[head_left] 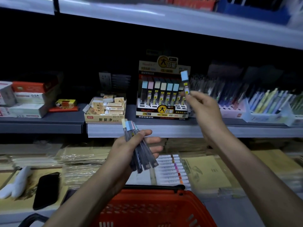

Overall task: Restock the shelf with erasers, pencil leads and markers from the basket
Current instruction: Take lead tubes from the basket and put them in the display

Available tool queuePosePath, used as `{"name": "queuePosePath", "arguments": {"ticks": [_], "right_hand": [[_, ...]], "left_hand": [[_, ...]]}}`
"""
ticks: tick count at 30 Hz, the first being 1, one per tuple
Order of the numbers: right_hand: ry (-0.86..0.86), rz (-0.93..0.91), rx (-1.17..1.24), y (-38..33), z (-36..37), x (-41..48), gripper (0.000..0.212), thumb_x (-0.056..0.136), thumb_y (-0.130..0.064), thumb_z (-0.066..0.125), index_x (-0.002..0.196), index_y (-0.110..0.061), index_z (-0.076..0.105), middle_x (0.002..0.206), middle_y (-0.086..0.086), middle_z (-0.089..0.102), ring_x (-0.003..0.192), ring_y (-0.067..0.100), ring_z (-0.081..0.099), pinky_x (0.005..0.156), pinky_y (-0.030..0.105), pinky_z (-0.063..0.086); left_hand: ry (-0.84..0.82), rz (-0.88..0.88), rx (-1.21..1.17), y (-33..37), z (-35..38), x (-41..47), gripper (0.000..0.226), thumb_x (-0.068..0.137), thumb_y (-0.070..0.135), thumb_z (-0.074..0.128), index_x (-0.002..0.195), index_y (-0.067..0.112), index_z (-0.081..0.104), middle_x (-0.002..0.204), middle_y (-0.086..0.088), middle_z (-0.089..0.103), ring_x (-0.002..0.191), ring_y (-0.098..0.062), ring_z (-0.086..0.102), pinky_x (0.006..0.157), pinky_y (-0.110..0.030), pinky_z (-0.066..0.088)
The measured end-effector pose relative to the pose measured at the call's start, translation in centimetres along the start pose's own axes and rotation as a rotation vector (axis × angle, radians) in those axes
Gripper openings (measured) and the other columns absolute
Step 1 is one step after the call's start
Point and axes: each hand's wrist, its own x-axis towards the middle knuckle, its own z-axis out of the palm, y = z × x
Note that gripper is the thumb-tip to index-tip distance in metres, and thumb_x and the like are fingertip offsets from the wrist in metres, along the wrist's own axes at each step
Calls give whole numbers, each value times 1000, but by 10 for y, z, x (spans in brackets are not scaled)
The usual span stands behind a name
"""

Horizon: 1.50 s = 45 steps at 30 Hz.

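On the middle shelf [164, 131], centre: pencil-lead display box [161, 110], yellow-and-black, marked 2B 0.7, its front row filled with upright pastel-capped tubes and empty slots showing along the lower tier.

Item 1: single lead tube [185, 81], blue cap up, slightly tilted, at the right end of the display row and just above it. It is pinched at its lower end by the fingertips of the right hand [203, 108].

Item 2: bundle of lead tubes [144, 158], several, caps fanned upward. The left hand [136, 145] has its fingers wrapped around them and holds them below the shelf edge, above the red basket [147, 207].

Item 3: eraser box [105, 118], left of the display, loosely filled.

Item 4: pen trays [265, 115], right of the display.

Item 5: marker set [172, 169], lying flat on the lower shelf behind the bundle.

Step in hand, as judged: the pencil-lead stage, with tubes going into the display 1 at a time.

Next move calls for: bringing the tube upright, lining its base up with a vacant slot at the right end, lowering it without knocking its neighbours, then drawing the next tube from the bundle. The basket's contents cannot be made out.
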Motion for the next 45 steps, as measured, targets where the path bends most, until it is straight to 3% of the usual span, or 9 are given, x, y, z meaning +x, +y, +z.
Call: {"name": "queuePosePath", "arguments": {"ticks": [5,12,21,25,30,34,38,42,45], "right_hand": [[67,-191,-201,16,-10,34,6,99,-24,66,101,-20,61,94,-2,68,89,16,67,79,38,57],[-33,-201,-377,42,-10,47,9,101,-21,60,97,-13,63,81,4,71,80,20,69,76,46,57],[-137,-174,-532,39,-18,63,12,103,-23,59,95,-15,64,75,-5,63,71,7,59,62,24,40],[-152,-176,-598,43,-9,64,18,102,-24,60,94,-8,65,76,4,62,67,17,55,55,26,35],[-73,-238,-705,46,5,64,15,101,-21,63,95,-8,70,87,3,65,80,19,57,70,27,36],[43,-199,-674,48,6,61,14,95,-25,72,89,-13,76,85,5,72,84,21,67,77,37,55],[91,-151,-631,33,-4,48,5,92,-21,75,89,-18,77,84,-1,73,83,17,68,77,37,58],[-120,-16,-389,3,4,19,15,94,-22,72,80,-23,76,76,-12,70,70,-1,61,65,19,44],[-437,182,-172,-23,19,-10,21,90,-40,74,85,-21,80,70,-9,71,60,7,57,59,23,41]], "left_hand": [[4,-41,-32,0,0,4,29,103,22,56,121,2,67,106,-18,78,94,-38,77,80,-44,65],[35,-74,-71,3,-1,12,29,101,20,58,120,0,66,106,-18,78,94,-37,77,78,-42,65],[43,-107,-84,-1,-2,17,30,102,19,56,123,0,66,108,-18,78,95,-36,77,76,-39,65],[24,-116,-90,-3,-1,16,30,101,19,57,125,2,65,109,-19,78,98,-36,77,77,-40,65],[1,-114,-56,-8,0,13,30,102,20,56,124,3,65,109,-17,78,99,-33,77,78,-40,65],[-4,-109,-64,-10,2,12,28,103,18,54,122,1,63,109,-17,78,99,-33,77,76,-39,65],[-23,-74,-76,-9,3,8,33,104,18,53,119,-10,64,109,-19,78,100,-32,77,76,-35,65],[-64,-27,-98,-7,3,4,30,101,20,59,120,-4,64,111,-19,77,101,-32,76,77,-35,64],[-77,39,-35,-7,6,1,31,99,23,61,122,3,67,107,-18,78,88,-27,77,72,-31,62]]}}
